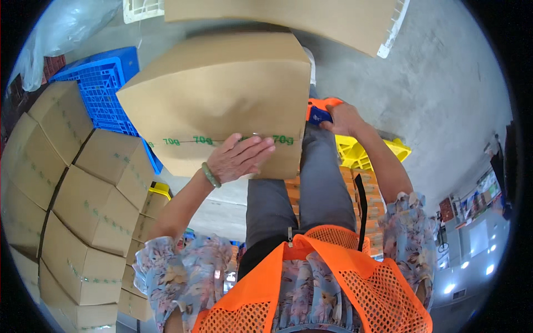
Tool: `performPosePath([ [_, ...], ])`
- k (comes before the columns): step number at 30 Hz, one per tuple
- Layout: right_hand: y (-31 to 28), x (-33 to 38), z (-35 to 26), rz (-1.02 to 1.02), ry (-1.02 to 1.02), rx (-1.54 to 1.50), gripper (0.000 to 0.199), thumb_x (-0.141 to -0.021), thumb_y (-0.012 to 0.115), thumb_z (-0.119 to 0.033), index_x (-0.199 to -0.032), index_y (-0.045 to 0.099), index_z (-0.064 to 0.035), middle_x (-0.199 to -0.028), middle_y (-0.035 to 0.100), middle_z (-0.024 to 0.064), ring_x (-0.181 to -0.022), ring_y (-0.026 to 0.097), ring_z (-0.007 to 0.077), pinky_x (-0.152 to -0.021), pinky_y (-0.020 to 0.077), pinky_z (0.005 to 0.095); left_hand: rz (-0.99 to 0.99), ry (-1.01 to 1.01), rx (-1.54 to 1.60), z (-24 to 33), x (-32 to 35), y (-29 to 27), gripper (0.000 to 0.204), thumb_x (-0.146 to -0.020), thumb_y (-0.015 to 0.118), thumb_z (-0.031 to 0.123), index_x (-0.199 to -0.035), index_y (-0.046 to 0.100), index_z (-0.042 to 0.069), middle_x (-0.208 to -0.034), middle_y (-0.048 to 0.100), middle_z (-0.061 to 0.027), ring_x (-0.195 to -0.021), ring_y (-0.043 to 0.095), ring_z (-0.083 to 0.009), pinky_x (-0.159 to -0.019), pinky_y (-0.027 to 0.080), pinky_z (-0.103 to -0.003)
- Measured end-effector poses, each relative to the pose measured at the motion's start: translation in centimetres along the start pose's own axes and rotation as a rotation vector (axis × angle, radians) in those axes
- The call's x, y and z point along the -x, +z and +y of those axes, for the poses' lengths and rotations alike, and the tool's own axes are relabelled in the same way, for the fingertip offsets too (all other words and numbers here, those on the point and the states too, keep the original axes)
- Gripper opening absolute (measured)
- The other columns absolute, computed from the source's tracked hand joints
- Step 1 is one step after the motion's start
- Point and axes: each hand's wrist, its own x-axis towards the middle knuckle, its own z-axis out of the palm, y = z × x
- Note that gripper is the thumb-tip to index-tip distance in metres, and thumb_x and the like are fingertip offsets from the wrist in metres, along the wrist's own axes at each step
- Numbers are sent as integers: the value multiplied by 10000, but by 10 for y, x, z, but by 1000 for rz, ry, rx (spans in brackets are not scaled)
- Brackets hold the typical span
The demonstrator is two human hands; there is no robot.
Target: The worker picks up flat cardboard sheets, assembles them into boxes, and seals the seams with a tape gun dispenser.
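Observation:
A large brown cardboard box (222,83) stands in front of my legs, with a strip of green-printed clear tape (183,141) running across it. Across that strip, near its right part, my left hand (241,157) lies flat with its fingers stretched out; a green bangle (211,175) circles the wrist. Just beyond the box's right edge, my right hand (345,118) is closed around an orange and blue tape dispenser (320,112). The dispenser sits level with the upper part of the tape strip. Part of its handle is hidden by my fingers.
Taped brown cartons (94,205) are stacked high on the left, beside a blue plastic pallet (102,89). Ahead lies another cardboard box (311,19) with a white plastic edge (393,30) next to it. A yellow plastic pallet (355,152) and orange cartons (371,191) are by my right leg.

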Motion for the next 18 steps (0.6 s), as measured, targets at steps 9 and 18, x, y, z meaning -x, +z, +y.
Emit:
performPosePath([
  [9, 4, 4, -3, 97, 2, 60, 518, -776, 618, -454, -1022, 620, 1, -875, 661, 222, -889, 633, 402, -790, 511, 479, 122, -371, -186, -46, 18, 50, 785, -901, 336, 676, -1460, 348, 125, -1536, 244, -195, -1426, 182, -417, -1097, 129, -659],
  [18, 22, 5, 9, 142, 61, 193, 466, -773, 642, -425, -978, 638, -6, -825, 667, 209, -878, 648, 361, -775, 510, 461, 173, -548, 153, 48, -87, 50, 681, -867, 477, 562, -1412, 443, 155, -1485, 382, -80, -1400, 292, -289, -1108, 196, -572],
])
